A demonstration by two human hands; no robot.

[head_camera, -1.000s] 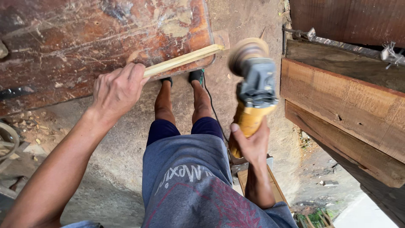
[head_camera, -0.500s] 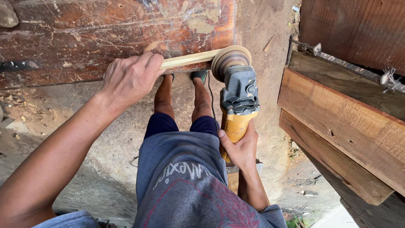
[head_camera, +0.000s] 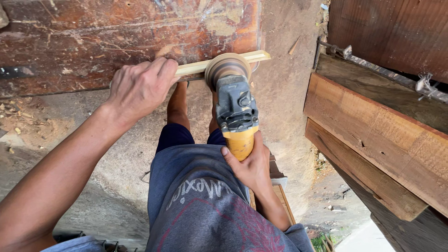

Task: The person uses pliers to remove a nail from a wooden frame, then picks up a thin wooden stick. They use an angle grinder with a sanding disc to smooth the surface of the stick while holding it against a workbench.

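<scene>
A: How is the wooden strip (head_camera: 254, 57) expected to handle, and where is it located?

B: It is judged light, thin and somewhat flexible. It is laid along the edge of the worn reddish bench (head_camera: 116, 42), one end projecting past the corner. It is best held close to the worked area.

A: How are the hands posed?

B: The left hand (head_camera: 140, 86) is closed flat over the strip, fingers curled, arm extended. The right hand (head_camera: 249, 165) is wrapped tightly around the yellow handle of the angle grinder (head_camera: 235, 109), whose sanding disc (head_camera: 226, 65) is set against the strip.
</scene>
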